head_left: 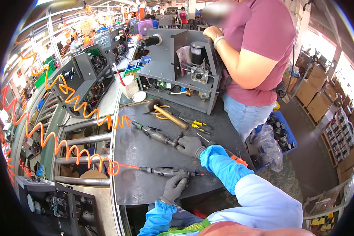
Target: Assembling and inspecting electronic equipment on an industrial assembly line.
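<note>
Both my hands wear grey gloves and blue sleeve covers. My left hand point(174, 189) has its fingers and thumb closed at the front part of a grey air screwdriver point(163, 171), which lies on the dark bench mat with an orange coiled hose at its rear. My right hand point(190, 146) is curled at the front end of a second air tool point(156, 135), beside a small dark piece point(179, 137). What its fingers pinch is too small to make out. Farther off lie a wooden-handled hammer point(170, 117) and yellow-handled pliers point(198, 125).
A grey metal machine housing point(161, 70) with a motor inside stands at the bench's far end. Another person point(255, 51) stands beside it. Orange coiled hoses point(72, 98) hang across the left, over a roller conveyor point(82, 160). A blue crate point(281, 124) sits on the floor, right.
</note>
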{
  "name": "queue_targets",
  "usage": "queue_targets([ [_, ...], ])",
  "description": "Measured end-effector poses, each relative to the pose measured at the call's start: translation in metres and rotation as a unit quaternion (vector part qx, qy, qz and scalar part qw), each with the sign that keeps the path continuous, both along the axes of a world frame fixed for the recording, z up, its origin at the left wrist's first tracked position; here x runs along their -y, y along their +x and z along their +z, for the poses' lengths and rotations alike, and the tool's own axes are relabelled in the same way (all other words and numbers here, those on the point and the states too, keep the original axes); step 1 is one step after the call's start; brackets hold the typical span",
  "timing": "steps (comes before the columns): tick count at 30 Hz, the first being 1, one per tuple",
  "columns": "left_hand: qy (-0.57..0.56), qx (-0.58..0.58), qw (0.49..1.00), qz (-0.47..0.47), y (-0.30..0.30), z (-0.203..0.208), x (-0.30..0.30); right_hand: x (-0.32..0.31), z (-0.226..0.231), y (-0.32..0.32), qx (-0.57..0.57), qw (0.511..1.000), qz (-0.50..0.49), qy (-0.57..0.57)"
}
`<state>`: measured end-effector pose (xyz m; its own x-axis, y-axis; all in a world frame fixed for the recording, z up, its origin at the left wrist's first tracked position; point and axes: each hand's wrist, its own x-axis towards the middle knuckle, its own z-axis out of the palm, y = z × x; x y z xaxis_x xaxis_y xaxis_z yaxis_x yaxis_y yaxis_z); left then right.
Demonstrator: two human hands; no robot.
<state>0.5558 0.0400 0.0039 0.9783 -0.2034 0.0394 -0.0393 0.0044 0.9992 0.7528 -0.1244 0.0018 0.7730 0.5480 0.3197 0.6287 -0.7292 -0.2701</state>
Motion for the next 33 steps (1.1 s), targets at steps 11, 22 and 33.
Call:
queue_targets([
  [11, 0.004, 0.02, 1.0, -0.011, 0.004, -0.004, -0.002, -0.001, 0.0, 0.005, -0.017, 1.0, -0.011, -0.018],
  [22, -0.067, 0.033, 0.997, 0.005, -0.003, 0.005, 0.004, -0.003, 0.001, -0.002, -0.002, 1.0, -0.007, -0.017],
  [33, 0.022, 0.083, 0.994, 0.066, 0.011, -0.02, 0.004, -0.002, 0.001, 0.008, -0.022, 1.0, -0.003, -0.009],
])
